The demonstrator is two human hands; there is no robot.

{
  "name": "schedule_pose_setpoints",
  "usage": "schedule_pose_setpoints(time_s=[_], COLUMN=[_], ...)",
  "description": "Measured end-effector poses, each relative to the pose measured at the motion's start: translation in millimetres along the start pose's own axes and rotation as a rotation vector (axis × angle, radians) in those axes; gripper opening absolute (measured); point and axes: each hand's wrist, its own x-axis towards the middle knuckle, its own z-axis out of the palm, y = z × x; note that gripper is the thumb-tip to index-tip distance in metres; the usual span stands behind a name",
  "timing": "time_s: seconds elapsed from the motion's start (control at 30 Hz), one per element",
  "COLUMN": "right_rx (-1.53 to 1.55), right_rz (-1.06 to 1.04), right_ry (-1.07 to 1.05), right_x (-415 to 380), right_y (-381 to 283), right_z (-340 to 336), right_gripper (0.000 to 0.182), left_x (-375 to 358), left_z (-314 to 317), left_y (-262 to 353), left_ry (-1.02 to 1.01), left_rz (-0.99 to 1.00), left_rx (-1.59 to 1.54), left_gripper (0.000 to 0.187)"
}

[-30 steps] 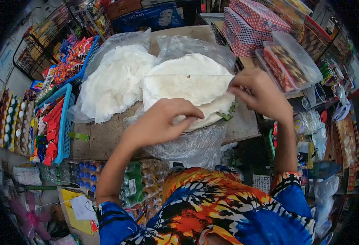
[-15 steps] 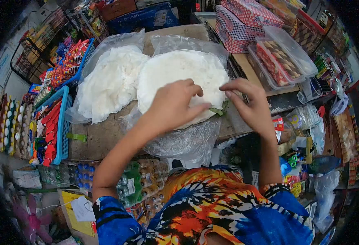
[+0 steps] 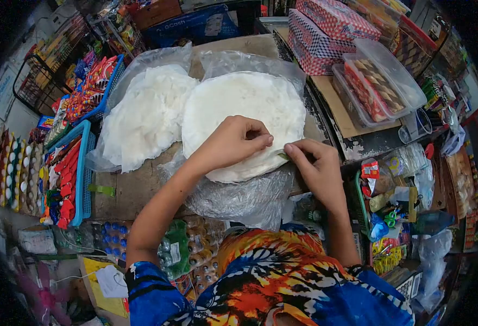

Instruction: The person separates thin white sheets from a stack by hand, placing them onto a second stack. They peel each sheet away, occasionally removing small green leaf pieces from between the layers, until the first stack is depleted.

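While the round stack of white sheets (image 3: 244, 98) lies on clear plastic (image 3: 244, 201) at the near edge of the counter (image 3: 127, 190), the left hand (image 3: 236, 136) curls over it, thumb and fingertips drawn together. The right hand (image 3: 319, 165) bends its fingertips to the stack's rim, at a green strip (image 3: 284, 156). Whether either grips, I cannot tell. Sheets look light, limp, easily torn: hold by the rim, fingertips only.

TEXT: "GCash" | ON: blue panel (image 3: 191, 27) | OTHER PRINT: too small
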Motion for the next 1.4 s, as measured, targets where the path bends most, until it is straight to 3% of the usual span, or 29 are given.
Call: schedule_pose_setpoints(time_s=[0.13,0.2,0.53,0.6,0.7,0.93,1.03,1.17,1.27,1.37,1.4], right_rx=[-0.031,-0.025,-0.134,-0.101,-0.09,-0.1,-0.053,0.041,0.205,0.318,0.317], right_rz=[0.0,0.011,0.094,0.071,0.037,0.074,0.112,0.175,0.165,0.264,0.263], right_ry=[-0.026,-0.025,-0.121,-0.09,-0.072,-0.135,-0.12,-0.133,-0.084,-0.099,-0.101], right_x=[6,7,9,11,11,10,12,16,15,14,14], right_y=[-1,-2,-19,-16,-12,-12,-14,-13,-8,-3,-2], right_z=[3,3,0,3,4,3,6,10,17,15,15], right_gripper=[0.022,0.022,0.023,0.023,0.024,0.023,0.024,0.023,0.02,0.018,0.018], left_x=[-9,-11,-14,-16,-15,-14,-16,-11,-10,-13,-15], left_z=[3,6,-1,5,15,2,-3,-2,-6,-13,-11], left_y=[6,6,-1,-2,-9,-9,-2,-14,-12,-2,-1], left_ry=[0.032,0.069,0.139,0.102,0.212,0.011,-0.046,-0.077,-0.06,0.066,0.254], left_rz=[0.099,0.257,0.056,0.264,0.402,0.079,-0.013,0.021,0.067,-0.038,0.109], left_rx=[0.071,0.256,-0.114,0.221,0.342,-0.151,-0.206,-0.373,-0.452,-0.347,-0.103], left_gripper=[0.022,0.021,0.019,0.021,0.022,0.016,0.015,0.014,0.012,0.012,0.012])
